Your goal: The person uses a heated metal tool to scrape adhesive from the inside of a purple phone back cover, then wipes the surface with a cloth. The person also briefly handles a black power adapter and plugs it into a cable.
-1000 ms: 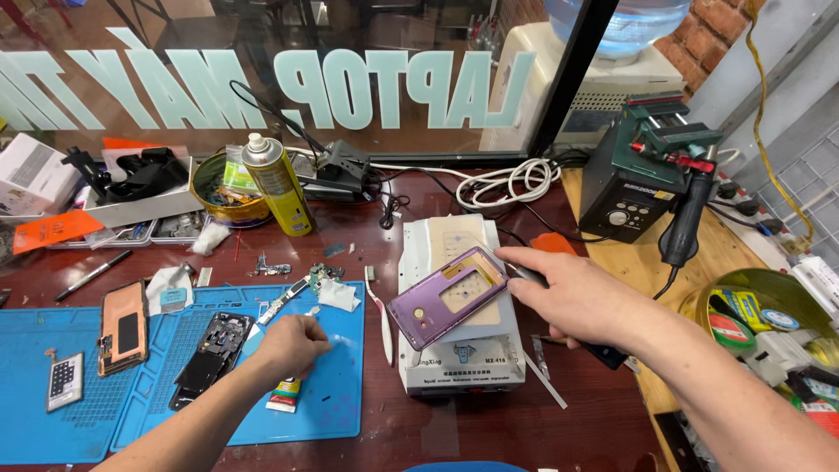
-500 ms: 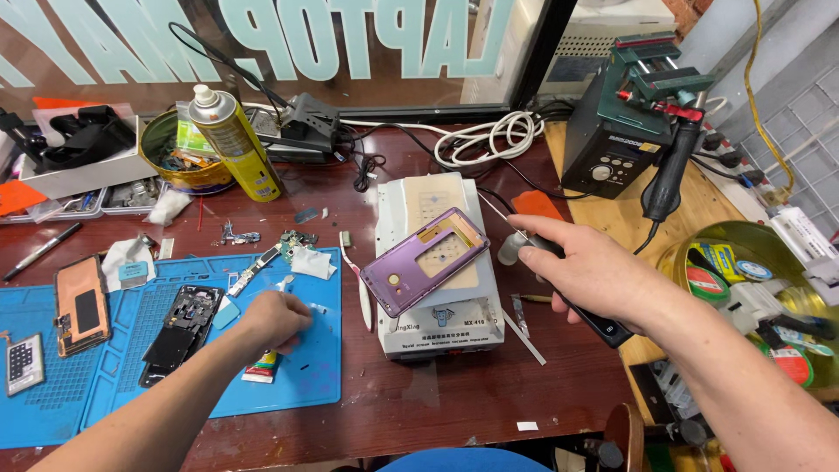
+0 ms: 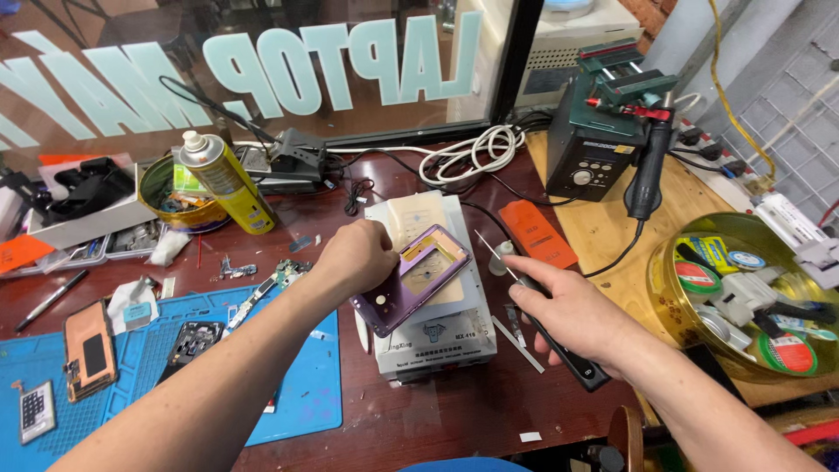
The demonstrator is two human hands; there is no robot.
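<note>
Grip check: our left hand pinches the purple phone frame steady on the white heating pad, right hand clamps a thin pointed tool beside it.

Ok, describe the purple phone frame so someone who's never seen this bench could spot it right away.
Find the white heating plate machine in the middle of the dark red workbench, right of the blue mat. The purple phone frame lies tilted on top, under the left hand. It is the only purple thing there, with an open rectangular middle.
</note>
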